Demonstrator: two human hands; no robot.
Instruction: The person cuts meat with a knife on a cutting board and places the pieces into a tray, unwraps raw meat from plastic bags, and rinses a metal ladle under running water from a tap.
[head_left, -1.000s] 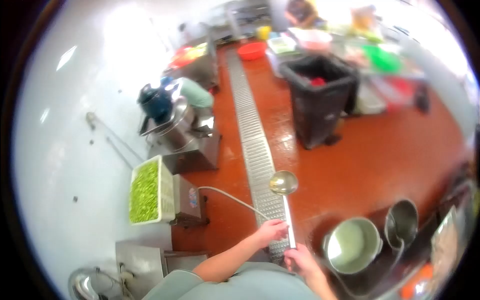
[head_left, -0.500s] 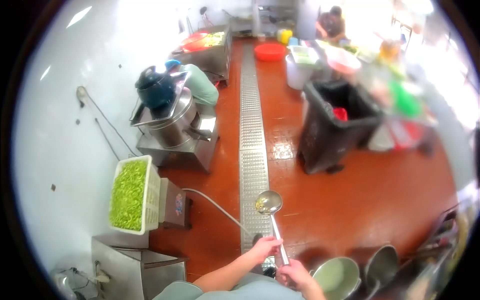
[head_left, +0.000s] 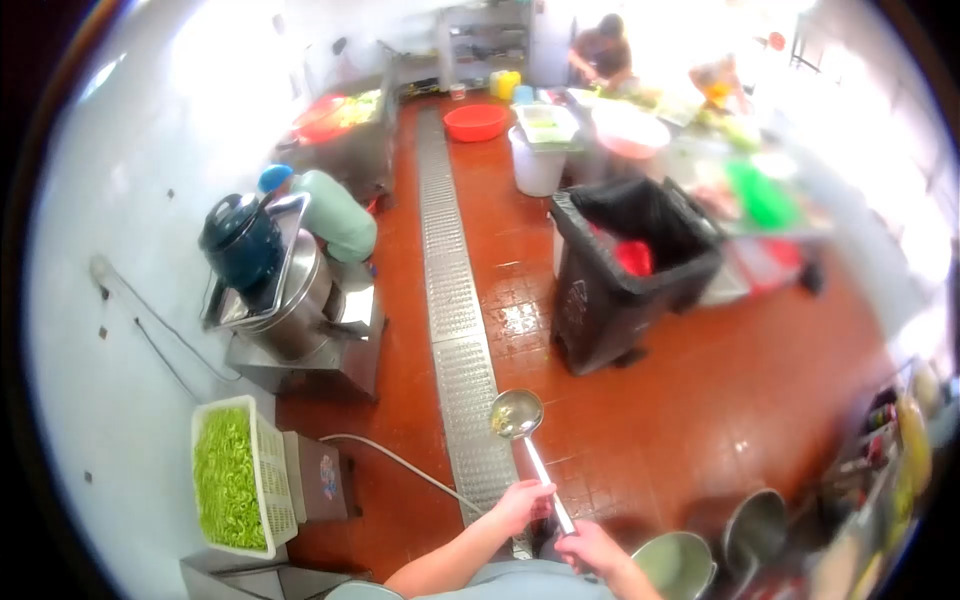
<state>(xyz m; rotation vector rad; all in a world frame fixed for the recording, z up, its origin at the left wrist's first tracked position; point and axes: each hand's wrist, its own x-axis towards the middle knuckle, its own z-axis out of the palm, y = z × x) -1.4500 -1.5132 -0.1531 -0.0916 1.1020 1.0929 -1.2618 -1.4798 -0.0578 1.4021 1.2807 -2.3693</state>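
Observation:
A metal ladle point(head_left: 516, 414) with a long handle points away from me, its bowl over the floor drain cover. Some small yellowish bits lie in the bowl. Around the middle of the handle, my left hand point(head_left: 524, 505) is closed. My right hand point(head_left: 590, 550) grips the handle's near end, close to my body. Beside my right hand stands a metal pot point(head_left: 675, 566), partly cut off by the bottom of the view, with another dark pan point(head_left: 756, 528) to its right.
A black-lined bin point(head_left: 625, 280) stands ahead right. Along the left are a basket of cut green vegetables point(head_left: 232, 480), a hose point(head_left: 400, 455) and a large steel pot point(head_left: 300, 300). A person in pale green point(head_left: 335, 215) bends beside it; another person point(head_left: 602, 52) is farther back.
My view has turned to the right, so the room shifts left and down. The ladle stays in both hands and sits slightly farther left in view.

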